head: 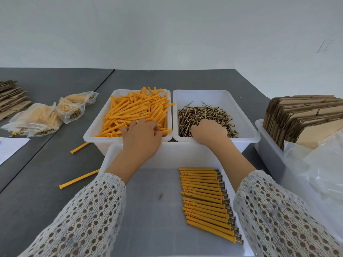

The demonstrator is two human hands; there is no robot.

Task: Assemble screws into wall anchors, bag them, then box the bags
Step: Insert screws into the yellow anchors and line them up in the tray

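Head view: left hand (142,135) digs curled fingers into the anchors (138,111), right hand (210,129) beside it sits in the screws (205,115), fingers hidden, can't tell.

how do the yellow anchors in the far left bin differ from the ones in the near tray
The yellow plastic anchors in the far left white bin lie heaped in a jumble with no screws showing; the yellow anchors in the near white tray lie flat in one neat row, each with a screw head protruding. Both are the same yellow anchor type.
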